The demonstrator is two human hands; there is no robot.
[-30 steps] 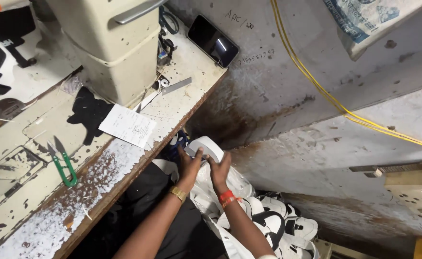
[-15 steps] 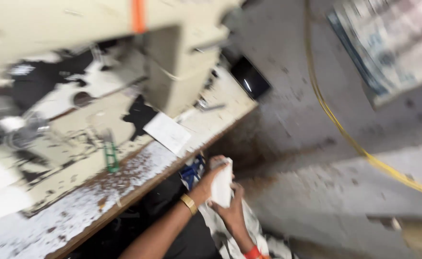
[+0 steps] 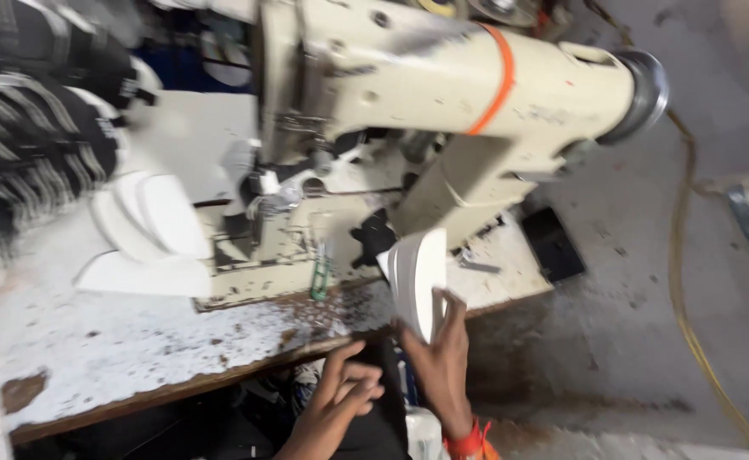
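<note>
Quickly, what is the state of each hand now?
Left hand: open, holding nothing.
Right hand: closed on a stack of white pieces.

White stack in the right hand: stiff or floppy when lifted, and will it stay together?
The white stack probably is semi-stiff: it stands upright from the right hand without drooping. Likely light, held one-handed. The layers may slide apart, since the edges look loose.

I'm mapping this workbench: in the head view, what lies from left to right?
Striped black fabric → white cut pieces → green snips → white stack in the right hand → dark phone → yellow cable.
</note>
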